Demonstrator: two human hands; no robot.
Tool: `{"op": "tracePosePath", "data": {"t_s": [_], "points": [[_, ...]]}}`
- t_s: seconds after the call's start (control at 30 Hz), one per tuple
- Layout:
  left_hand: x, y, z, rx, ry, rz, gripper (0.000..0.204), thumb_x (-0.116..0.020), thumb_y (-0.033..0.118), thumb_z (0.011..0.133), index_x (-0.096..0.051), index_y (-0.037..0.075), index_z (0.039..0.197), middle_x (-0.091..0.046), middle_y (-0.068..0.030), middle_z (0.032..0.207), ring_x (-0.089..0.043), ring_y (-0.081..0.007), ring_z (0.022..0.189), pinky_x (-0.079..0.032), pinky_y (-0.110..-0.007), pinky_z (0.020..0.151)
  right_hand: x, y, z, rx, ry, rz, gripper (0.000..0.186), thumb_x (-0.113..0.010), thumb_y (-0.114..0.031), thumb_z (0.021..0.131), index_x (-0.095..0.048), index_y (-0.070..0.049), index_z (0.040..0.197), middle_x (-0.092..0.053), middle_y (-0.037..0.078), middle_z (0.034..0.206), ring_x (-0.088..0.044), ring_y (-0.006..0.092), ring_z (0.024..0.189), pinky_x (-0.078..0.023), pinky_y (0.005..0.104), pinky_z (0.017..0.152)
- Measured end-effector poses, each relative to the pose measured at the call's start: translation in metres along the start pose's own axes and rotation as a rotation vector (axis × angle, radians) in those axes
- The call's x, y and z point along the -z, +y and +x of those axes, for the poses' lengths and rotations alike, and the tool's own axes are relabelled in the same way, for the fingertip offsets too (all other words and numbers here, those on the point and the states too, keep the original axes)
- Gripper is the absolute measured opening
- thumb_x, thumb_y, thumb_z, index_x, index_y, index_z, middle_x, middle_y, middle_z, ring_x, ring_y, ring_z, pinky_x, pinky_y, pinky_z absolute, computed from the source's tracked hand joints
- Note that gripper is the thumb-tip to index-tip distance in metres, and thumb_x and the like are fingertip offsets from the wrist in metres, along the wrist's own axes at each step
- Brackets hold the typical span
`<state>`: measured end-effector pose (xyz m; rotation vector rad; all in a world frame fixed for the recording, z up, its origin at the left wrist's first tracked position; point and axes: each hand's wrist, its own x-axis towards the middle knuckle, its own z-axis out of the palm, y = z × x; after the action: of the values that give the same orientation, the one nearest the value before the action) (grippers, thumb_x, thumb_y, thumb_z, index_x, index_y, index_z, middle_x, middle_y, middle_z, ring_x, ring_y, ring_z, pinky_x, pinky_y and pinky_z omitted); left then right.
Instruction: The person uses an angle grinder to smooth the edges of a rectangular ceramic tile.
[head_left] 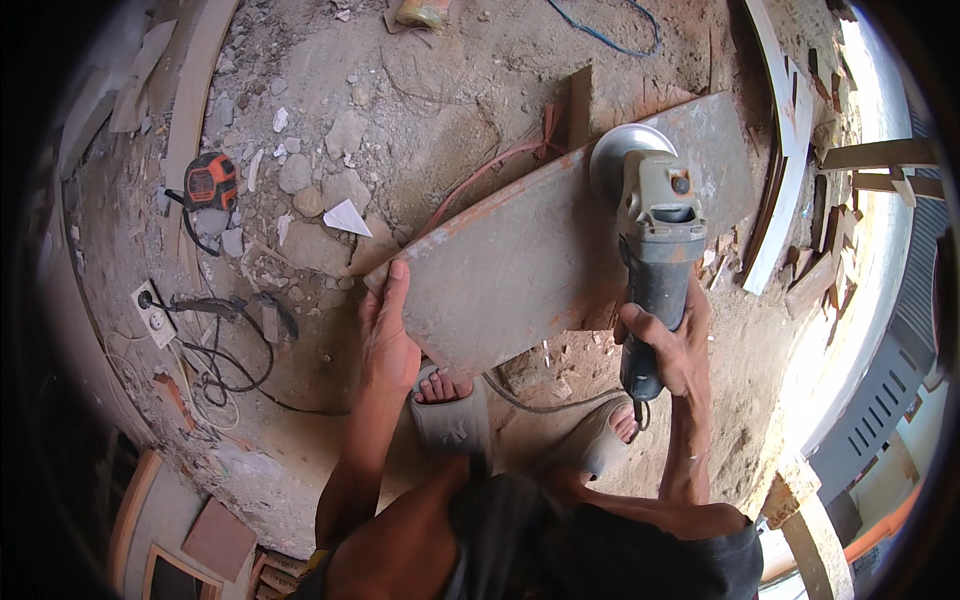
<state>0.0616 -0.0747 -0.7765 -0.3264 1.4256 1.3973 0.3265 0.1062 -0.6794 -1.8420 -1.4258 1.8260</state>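
A long grey tile [510,280] with worn, reddish-brown edges lies slanted in front of me, its far part resting by a rough block [625,100]. My left hand [388,335] grips its near left corner, thumb on the edge and the other fingers partly hidden. My right hand [680,340] is wrapped round the dark body of an angle grinder [655,230]. The grinder's pale round disc [612,165] is at the tile's far long edge; whether it touches, I cannot tell. A cord [642,415] hangs from the grinder's lower end.
Rubble and stones [320,190] cover the ground at left, with an orange-black tape measure [210,182]. A power strip [155,315] and tangled black cable lie nearer. Long boards [785,170] and wood scraps line the right. My sandalled feet [450,410] stand below the tile.
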Motion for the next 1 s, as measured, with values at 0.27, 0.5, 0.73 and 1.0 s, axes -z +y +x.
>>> {"op": "tracePosePath", "data": {"t_s": [0.27, 0.5, 0.73, 1.0], "points": [[0.004, 0.001, -0.001, 0.014, 0.039, 0.011, 0.063, -0.074, 0.045, 0.110, -0.061, 0.000, 0.152, -0.065, -0.0132, 0.153, -0.062, -0.0276, 0.139, -0.050, -0.049, 0.119, 0.008, -0.002, 0.010, -0.038, -0.015, 0.006, 0.067, -0.088, -0.025, 0.082, -0.064, 0.002, 0.139, -0.073, 0.009, 0.098, -0.073, 0.0176, 0.078, -0.059, 0.0352, 0.073], [0.001, -0.007, 0.002, -0.004, 0.033, -0.017, 0.057, -0.075, 0.044, 0.109, -0.066, 0.003, 0.148, -0.069, -0.0114, 0.147, -0.065, -0.0269, 0.136, -0.053, -0.049, 0.115, 0.030, -0.009, 0.022, -0.036, 0.055, -0.010, 0.067, -0.086, -0.027, 0.082, -0.064, 0.003, 0.137, -0.071, 0.009, 0.096, -0.073, 0.0186, 0.075, -0.059, 0.0356, 0.071], [0.003, -0.006, 0.002, -0.014, 0.036, -0.012, 0.050, -0.077, 0.040, 0.109, -0.068, 0.005, 0.143, -0.070, -0.0099, 0.145, -0.066, -0.0261, 0.133, -0.054, -0.049, 0.115, 0.049, -0.011, 0.033, 0.000, 0.140, -0.008, 0.062, -0.087, -0.031, 0.085, -0.064, 0.002, 0.131, -0.071, 0.008, 0.084, -0.072, 0.0193, 0.066, -0.058, 0.0340, 0.063], [0.003, -0.004, 0.001, -0.034, 0.046, -0.017, 0.050, -0.076, 0.038, 0.110, -0.067, 0.004, 0.145, -0.070, -0.0101, 0.145, -0.066, -0.0257, 0.133, -0.054, -0.048, 0.114, 0.042, -0.010, 0.033, 0.005, 0.084, -0.018, 0.064, -0.086, -0.031, 0.084, -0.064, 0.003, 0.133, -0.069, 0.007, 0.093, -0.071, 0.0187, 0.069, -0.059, 0.0362, 0.064]]}}
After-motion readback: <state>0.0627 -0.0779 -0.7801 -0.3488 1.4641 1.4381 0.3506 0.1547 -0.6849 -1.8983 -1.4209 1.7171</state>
